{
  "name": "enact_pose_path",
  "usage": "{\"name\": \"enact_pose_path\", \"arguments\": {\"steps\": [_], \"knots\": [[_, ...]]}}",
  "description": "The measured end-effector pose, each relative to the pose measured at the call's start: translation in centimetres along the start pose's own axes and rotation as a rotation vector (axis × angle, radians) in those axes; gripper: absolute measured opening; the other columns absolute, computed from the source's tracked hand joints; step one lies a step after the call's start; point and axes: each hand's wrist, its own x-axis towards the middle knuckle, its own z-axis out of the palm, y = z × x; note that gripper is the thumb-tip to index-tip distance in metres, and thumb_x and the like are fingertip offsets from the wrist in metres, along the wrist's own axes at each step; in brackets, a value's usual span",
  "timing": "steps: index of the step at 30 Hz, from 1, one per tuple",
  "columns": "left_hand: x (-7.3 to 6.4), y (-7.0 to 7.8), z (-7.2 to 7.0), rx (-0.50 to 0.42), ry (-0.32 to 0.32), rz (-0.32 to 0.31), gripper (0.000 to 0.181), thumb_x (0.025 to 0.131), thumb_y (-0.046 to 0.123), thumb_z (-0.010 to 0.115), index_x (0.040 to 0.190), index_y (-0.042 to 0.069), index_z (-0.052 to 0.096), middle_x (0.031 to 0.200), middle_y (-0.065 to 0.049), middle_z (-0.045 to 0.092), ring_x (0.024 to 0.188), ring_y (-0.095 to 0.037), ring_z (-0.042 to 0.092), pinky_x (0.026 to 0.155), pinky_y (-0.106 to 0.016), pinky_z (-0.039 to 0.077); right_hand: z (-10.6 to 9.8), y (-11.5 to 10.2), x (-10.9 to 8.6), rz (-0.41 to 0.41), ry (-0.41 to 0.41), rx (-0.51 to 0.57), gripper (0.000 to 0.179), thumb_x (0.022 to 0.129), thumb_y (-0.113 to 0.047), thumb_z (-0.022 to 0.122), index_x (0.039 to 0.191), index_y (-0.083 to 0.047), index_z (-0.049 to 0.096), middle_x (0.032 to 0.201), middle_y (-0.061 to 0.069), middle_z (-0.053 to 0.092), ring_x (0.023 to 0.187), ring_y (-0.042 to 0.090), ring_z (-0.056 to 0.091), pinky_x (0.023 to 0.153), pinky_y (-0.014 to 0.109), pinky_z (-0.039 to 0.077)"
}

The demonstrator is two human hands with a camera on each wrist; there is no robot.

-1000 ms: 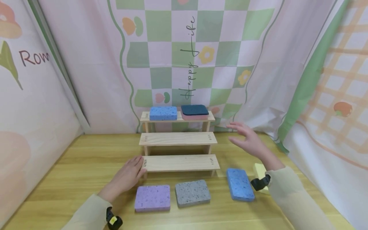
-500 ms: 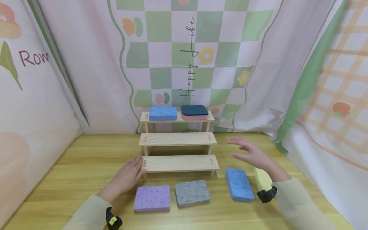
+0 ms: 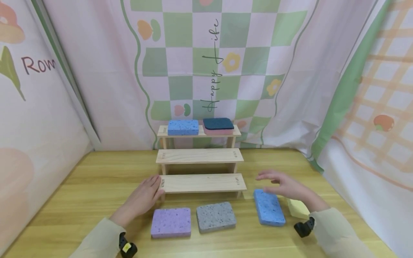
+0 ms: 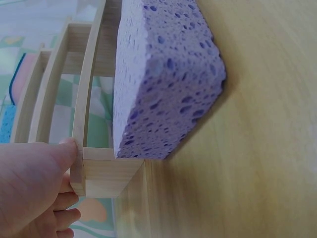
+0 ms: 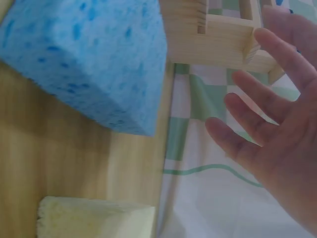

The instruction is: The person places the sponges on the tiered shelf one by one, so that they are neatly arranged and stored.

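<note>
My left hand (image 3: 142, 196) holds the left end of the lowest step of a three-tier wooden stand (image 3: 200, 183). In the left wrist view its thumb (image 4: 67, 152) lies on the board's edge with the fingers bent beside it. A purple sponge (image 3: 171, 222) lies just in front of that hand. My right hand (image 3: 285, 185) hovers by the far end of a blue sponge (image 3: 269, 208), fingers spread and holding nothing, as the right wrist view also shows. Partly behind the right wrist lies a pale yellow sponge (image 3: 298, 208).
A grey sponge (image 3: 216, 216) lies between the purple and blue ones. On the top step sit another blue sponge (image 3: 183, 127) and a pink sponge with a dark scouring top (image 3: 218, 125). Patterned curtains (image 3: 219, 64) stand behind and beside the wooden table (image 3: 96, 186).
My right hand has come down and nearer, from beside the upper steps to over the far end of the blue sponge. The left hand and the sponges have stayed in place.
</note>
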Motion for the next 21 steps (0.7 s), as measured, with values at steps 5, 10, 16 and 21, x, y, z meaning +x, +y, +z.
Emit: {"name": "enact_pose_path", "arguments": {"steps": [5, 10, 16, 21], "knots": [[0.0, 0.0, 0.0, 0.000, -0.009, -0.007, 0.053, 0.098, 0.025, 0.047, 0.131, -0.016, 0.037, 0.136, -0.031, 0.034, 0.125, -0.043, 0.033, 0.104, -0.053, 0.025, 0.4, 0.6, -0.5, 0.037, -0.077, 0.055, 0.033, 0.089, -0.014, 0.062, 0.119, -0.001, 0.059, 0.128, 0.027, 0.045, 0.116, 0.049, 0.038, 0.086, 0.065, 0.037], [0.0, 0.1, -0.1, -0.006, -0.014, -0.010, 0.053, 0.098, 0.024, 0.046, 0.131, -0.016, 0.037, 0.137, -0.031, 0.034, 0.126, -0.043, 0.032, 0.104, -0.052, 0.025, 0.5, 1.0, -0.7, 0.068, -0.130, 0.102, 0.037, 0.088, -0.016, 0.062, 0.121, 0.001, 0.057, 0.131, 0.032, 0.039, 0.116, 0.053, 0.035, 0.086, 0.067, 0.034], [0.0, 0.1, -0.1, -0.009, -0.016, -0.014, 0.054, 0.098, 0.025, 0.045, 0.132, -0.015, 0.036, 0.137, -0.030, 0.034, 0.126, -0.043, 0.032, 0.104, -0.052, 0.024, 0.6, 1.4, -1.0, 0.102, -0.185, 0.135, 0.041, 0.087, -0.015, 0.064, 0.123, 0.003, 0.055, 0.133, 0.035, 0.033, 0.118, 0.056, 0.029, 0.086, 0.069, 0.032], [0.1, 0.1, -0.1, -0.007, -0.009, -0.010, 0.053, 0.098, 0.025, 0.046, 0.131, -0.016, 0.037, 0.137, -0.031, 0.034, 0.126, -0.043, 0.032, 0.104, -0.053, 0.025, 0.7, 1.5, -1.0, 0.119, -0.222, 0.107, 0.046, 0.086, -0.020, 0.066, 0.123, 0.004, 0.054, 0.134, 0.036, 0.031, 0.119, 0.058, 0.026, 0.087, 0.072, 0.028]]}}
